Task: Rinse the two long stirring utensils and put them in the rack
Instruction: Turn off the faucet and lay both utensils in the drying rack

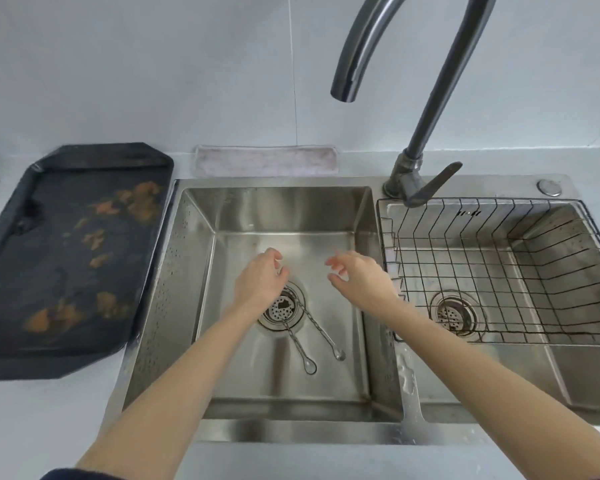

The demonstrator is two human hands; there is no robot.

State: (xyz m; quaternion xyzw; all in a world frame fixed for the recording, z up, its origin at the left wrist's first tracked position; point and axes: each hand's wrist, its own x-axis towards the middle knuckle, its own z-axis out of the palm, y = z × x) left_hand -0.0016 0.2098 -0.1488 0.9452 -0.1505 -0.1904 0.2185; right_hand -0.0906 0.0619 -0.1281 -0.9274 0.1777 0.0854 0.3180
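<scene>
Both stirring spoons lie on the floor of the left basin (326, 393), unheld. The left spoon (297, 344) has its twisted shaft across the drain strainer (284, 308) and its bowl pointing to about 5 o'clock from the drain. The right spoon (321, 329) runs nearly parallel just beside it, with its bowl a little further toward 4 o'clock. Their upper ends pass under the left hand (260, 278), so I cannot tell whether they cross there.

The left hand hovers over the drain with fingers loosely curled, grasping nothing. The right hand (357, 275) hangs at 3 o'clock from it, fingers relaxed and spread, also empty. No water shows at the faucet spout (343, 90), and its lever (433, 183) sits at about 1 o'clock from the hands.

The step in hand looks like picking up the spoons. Pinching them at the twisted shafts, where the grip is surest on wet metal, should work best, and taking both together in one hand frees the other for the lever.

The basin walls leave open room around the hands. The wire rack (499, 271) sits in the right basin at 3 o'clock. Its near-left rim stands just beside the right wrist, so the carry should lift clear of that edge.
</scene>
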